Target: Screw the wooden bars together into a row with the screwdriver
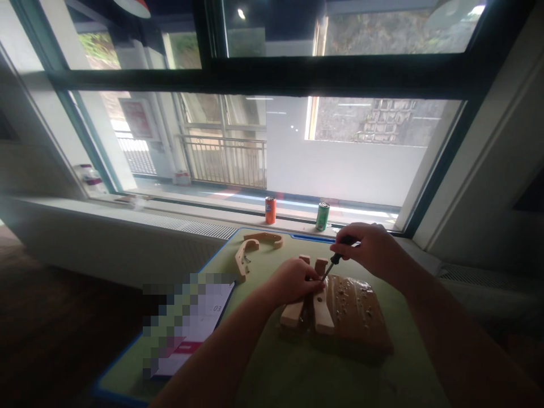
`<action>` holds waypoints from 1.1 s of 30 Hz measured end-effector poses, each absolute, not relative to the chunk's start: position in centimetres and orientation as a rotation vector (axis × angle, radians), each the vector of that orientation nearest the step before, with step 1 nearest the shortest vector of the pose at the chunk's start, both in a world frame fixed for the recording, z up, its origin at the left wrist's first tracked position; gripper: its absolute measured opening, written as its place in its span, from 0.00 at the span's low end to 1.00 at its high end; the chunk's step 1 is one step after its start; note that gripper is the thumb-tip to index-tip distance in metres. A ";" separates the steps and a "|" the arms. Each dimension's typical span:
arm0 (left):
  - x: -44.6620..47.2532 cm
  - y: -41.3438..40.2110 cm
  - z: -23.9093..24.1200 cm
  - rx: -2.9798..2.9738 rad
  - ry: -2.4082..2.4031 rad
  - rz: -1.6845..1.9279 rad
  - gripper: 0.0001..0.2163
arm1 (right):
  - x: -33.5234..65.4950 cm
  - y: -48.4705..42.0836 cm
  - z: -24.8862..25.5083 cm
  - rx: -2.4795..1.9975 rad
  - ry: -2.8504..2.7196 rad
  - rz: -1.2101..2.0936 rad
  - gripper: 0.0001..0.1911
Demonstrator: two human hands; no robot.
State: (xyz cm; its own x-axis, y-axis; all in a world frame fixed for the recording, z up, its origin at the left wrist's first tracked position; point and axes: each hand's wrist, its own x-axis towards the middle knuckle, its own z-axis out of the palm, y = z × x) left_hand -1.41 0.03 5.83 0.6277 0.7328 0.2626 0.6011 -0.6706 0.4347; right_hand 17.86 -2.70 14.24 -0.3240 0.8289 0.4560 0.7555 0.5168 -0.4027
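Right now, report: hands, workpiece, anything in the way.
Right hand gripping screwdriver, shaft angled down. Left hand at wooden piece, close by tip. Piece lies on brown board. Nothing else seen crowding the tip.

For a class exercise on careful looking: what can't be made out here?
- Head view: tip of the screwdriver, hidden by left hand or wooden piece.
- Head view: left part of the screen, masked by pixel blocks.
- Head view: lettering on orange can and green can, too small.
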 end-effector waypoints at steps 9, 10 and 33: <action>-1.4 -0.1 6.0 2.549 1.066 0.602 0.16 | 17.0 -4.6 14.6 -1.346 -2.268 -0.057 0.20; -1.4 -0.1 5.9 2.552 1.070 0.602 0.16 | 17.3 -4.8 14.7 -1.357 -2.287 -0.038 0.20; -1.3 0.0 5.8 2.550 1.079 0.608 0.14 | 21.1 -4.2 15.2 -1.585 -2.236 0.274 0.17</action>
